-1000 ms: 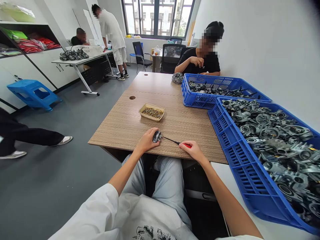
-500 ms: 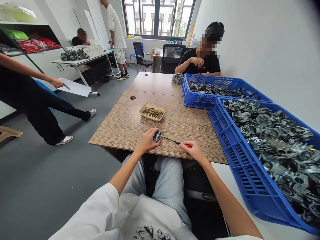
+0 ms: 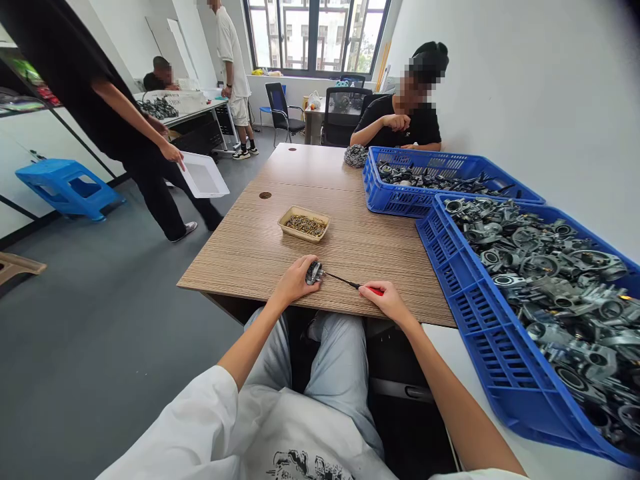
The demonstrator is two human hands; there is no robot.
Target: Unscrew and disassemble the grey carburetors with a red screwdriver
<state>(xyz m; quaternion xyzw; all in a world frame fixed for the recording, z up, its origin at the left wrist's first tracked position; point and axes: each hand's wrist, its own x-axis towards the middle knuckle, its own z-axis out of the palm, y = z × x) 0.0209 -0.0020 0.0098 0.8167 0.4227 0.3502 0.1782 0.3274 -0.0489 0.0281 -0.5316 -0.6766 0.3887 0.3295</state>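
My left hand (image 3: 294, 283) grips a small grey metal part (image 3: 314, 272) against the near edge of the wooden table (image 3: 250, 250). My right hand (image 3: 389, 303) holds a red-handled screwdriver (image 3: 350, 284) whose thin shaft points left, with its tip at the metal part. A shallow beige tray of screws (image 3: 304, 224) sits a little beyond my hands in the middle of the table.
Two blue crates of grey metal castings (image 3: 530, 280) (image 3: 430, 177) fill the right side. A person in black sits at the far end (image 3: 400, 123). Another person in black (image 3: 135, 133) walks past on the left carrying a white tray (image 3: 203, 177). A blue stool (image 3: 65, 187) stands by the left wall.
My hands, the part and the screwdriver have stayed put. The person in black on the left has walked farther along past the table with the white tray.
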